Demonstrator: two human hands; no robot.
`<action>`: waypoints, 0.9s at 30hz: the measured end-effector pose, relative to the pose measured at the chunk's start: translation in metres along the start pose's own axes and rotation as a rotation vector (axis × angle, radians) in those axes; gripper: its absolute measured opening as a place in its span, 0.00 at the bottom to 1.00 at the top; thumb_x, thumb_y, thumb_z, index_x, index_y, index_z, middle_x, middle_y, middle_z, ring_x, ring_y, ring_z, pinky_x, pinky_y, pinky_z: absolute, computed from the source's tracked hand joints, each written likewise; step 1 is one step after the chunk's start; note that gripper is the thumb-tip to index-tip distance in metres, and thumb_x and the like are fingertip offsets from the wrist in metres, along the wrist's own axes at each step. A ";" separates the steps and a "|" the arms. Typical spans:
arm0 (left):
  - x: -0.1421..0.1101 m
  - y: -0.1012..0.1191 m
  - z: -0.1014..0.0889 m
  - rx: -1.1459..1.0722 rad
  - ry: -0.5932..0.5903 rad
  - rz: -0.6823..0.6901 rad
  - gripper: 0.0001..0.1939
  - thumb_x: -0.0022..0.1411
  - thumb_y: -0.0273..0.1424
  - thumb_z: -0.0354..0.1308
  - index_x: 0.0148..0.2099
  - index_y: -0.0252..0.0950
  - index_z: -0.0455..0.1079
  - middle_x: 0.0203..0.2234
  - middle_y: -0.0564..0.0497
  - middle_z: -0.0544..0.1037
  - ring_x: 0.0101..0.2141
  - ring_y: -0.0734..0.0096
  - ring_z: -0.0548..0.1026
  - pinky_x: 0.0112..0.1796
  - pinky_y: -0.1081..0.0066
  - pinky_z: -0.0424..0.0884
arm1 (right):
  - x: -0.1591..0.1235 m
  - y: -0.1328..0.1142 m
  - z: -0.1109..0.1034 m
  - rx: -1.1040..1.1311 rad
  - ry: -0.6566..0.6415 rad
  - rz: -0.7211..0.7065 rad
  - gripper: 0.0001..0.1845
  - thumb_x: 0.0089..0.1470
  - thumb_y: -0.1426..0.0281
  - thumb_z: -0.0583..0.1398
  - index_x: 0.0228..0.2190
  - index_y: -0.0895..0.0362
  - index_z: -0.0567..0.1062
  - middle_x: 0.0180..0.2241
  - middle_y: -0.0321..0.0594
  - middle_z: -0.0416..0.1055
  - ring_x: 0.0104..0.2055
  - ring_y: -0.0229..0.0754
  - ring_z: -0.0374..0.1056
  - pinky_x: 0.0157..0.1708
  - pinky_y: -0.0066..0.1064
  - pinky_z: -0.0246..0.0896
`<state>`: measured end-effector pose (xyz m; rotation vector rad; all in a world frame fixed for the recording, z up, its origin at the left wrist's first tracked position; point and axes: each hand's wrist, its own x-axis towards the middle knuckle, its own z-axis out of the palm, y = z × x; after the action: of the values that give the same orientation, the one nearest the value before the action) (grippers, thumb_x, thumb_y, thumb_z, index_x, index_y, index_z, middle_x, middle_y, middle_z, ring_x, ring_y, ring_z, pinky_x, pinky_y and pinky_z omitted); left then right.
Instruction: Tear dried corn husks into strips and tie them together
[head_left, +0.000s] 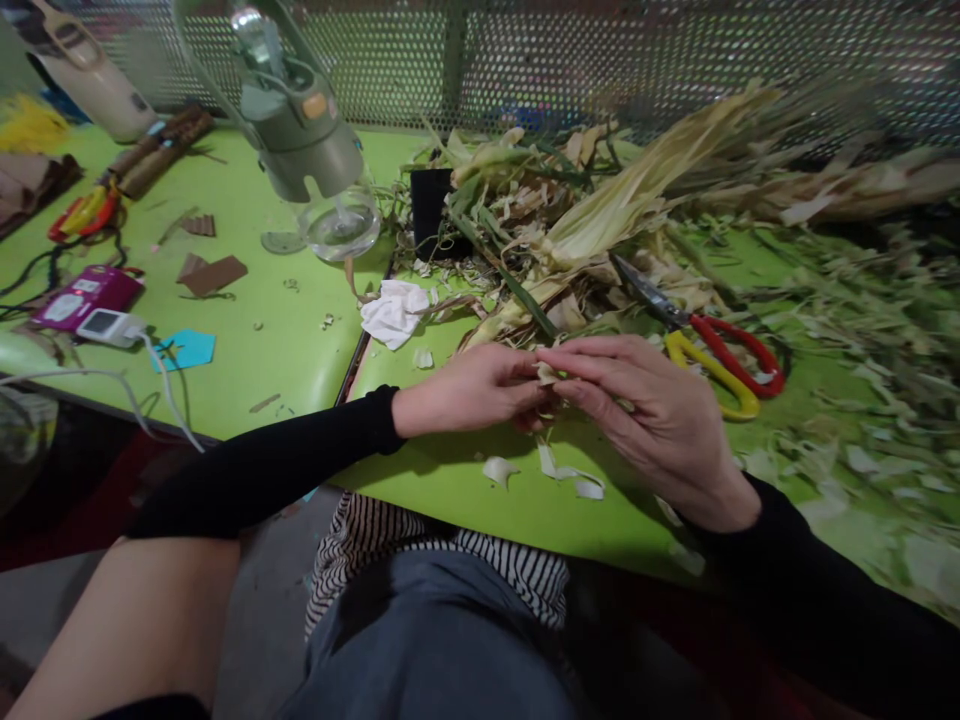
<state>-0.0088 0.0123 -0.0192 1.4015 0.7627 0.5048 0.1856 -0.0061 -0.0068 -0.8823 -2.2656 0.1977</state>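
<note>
My left hand (491, 385) and my right hand (641, 405) meet over the green table, both with fingers pinched together. Between the fingertips is a small pale piece of corn husk (547, 374), mostly covered by the fingers. Cut scraps of husk (500, 471) lie on the table just below the hands. Right beside my right hand rest scissors (694, 330) with one red and one yellow handle, their blades on the plant scraps. Behind the hands spreads a pile of dried corn husks (600, 215).
A crumpled white tissue (394, 312) lies left of the husks. A grey-green bottle (311, 135) stands behind it. A purple box (90, 298), a white charger (112, 326) with a cable and a second pair of scissors (90, 210) are at left. Perforated metal mesh (525, 60) closes the back.
</note>
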 end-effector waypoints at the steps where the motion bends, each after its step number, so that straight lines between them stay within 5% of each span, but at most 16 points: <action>1: 0.000 0.001 0.000 -0.013 0.001 -0.006 0.10 0.69 0.26 0.52 0.34 0.30 0.70 0.28 0.50 0.79 0.28 0.78 0.78 0.35 0.74 0.76 | 0.000 0.001 0.000 0.008 -0.008 -0.003 0.13 0.65 0.67 0.59 0.49 0.52 0.79 0.44 0.44 0.80 0.45 0.46 0.77 0.44 0.39 0.75; 6: -0.001 0.004 0.001 -0.080 0.007 -0.033 0.08 0.69 0.21 0.50 0.43 0.29 0.71 0.27 0.53 0.78 0.26 0.81 0.77 0.36 0.75 0.76 | 0.001 0.002 0.000 0.055 0.000 0.028 0.11 0.64 0.69 0.61 0.46 0.49 0.80 0.42 0.41 0.80 0.44 0.45 0.77 0.43 0.37 0.75; 14: -0.001 0.002 0.002 -0.196 -0.044 -0.017 0.06 0.69 0.26 0.53 0.40 0.29 0.70 0.27 0.55 0.75 0.27 0.82 0.76 0.36 0.75 0.75 | 0.002 -0.001 0.000 0.157 0.010 0.080 0.07 0.64 0.70 0.60 0.38 0.50 0.78 0.37 0.38 0.79 0.39 0.42 0.77 0.40 0.35 0.73; 19: -0.004 0.008 -0.004 -0.226 -0.083 -0.071 0.08 0.70 0.30 0.55 0.41 0.29 0.70 0.29 0.52 0.77 0.28 0.81 0.76 0.39 0.72 0.75 | 0.006 0.002 -0.010 0.209 -0.090 0.168 0.07 0.64 0.67 0.59 0.37 0.49 0.78 0.33 0.36 0.79 0.32 0.42 0.76 0.33 0.34 0.72; 27: -0.005 0.010 -0.006 -0.279 -0.132 -0.184 0.07 0.69 0.29 0.57 0.41 0.29 0.72 0.30 0.51 0.80 0.29 0.81 0.77 0.42 0.69 0.76 | 0.010 0.003 -0.024 0.136 -0.231 0.006 0.06 0.59 0.71 0.59 0.35 0.47 0.76 0.31 0.35 0.78 0.32 0.44 0.75 0.30 0.36 0.69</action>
<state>-0.0152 0.0137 -0.0080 1.0831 0.6781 0.3558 0.1977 0.0007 0.0157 -0.8305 -2.4277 0.4732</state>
